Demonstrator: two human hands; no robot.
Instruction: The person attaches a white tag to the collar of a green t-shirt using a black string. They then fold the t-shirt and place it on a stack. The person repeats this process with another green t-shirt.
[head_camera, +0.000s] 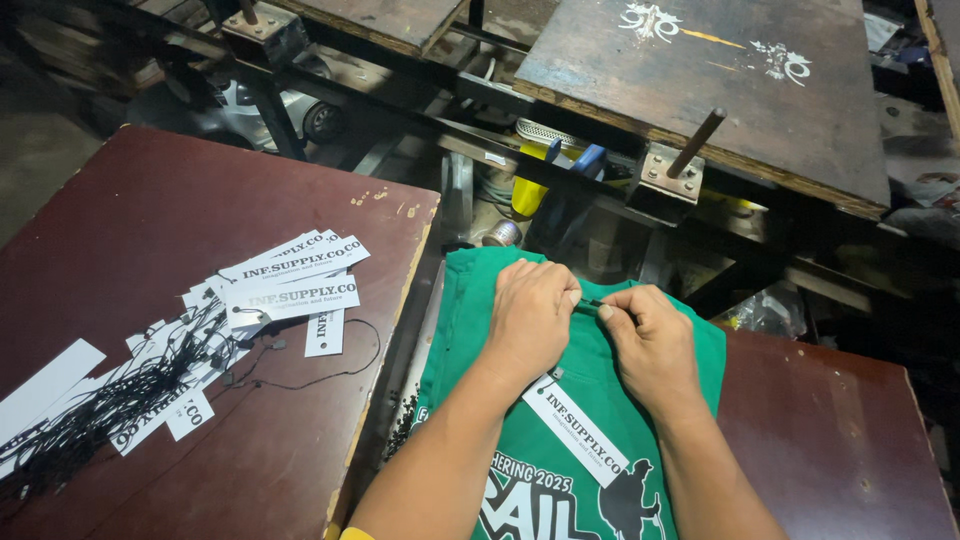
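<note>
Black tag string is pinched betw. left hand & right hand, both grips closed, w/ green T-shirt pinned flat beneath.

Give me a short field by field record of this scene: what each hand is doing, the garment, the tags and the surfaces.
left hand: pinching a thin black cord at the shirt's top edge
right hand: pinching the same cord, fingertips meeting the left
garment: folded green shirt with white and black print
tag on shirt: white paper tag, lying under the wrists
spare tags: pile of white tags with black strings, on the left
surface: dark red board
</note>
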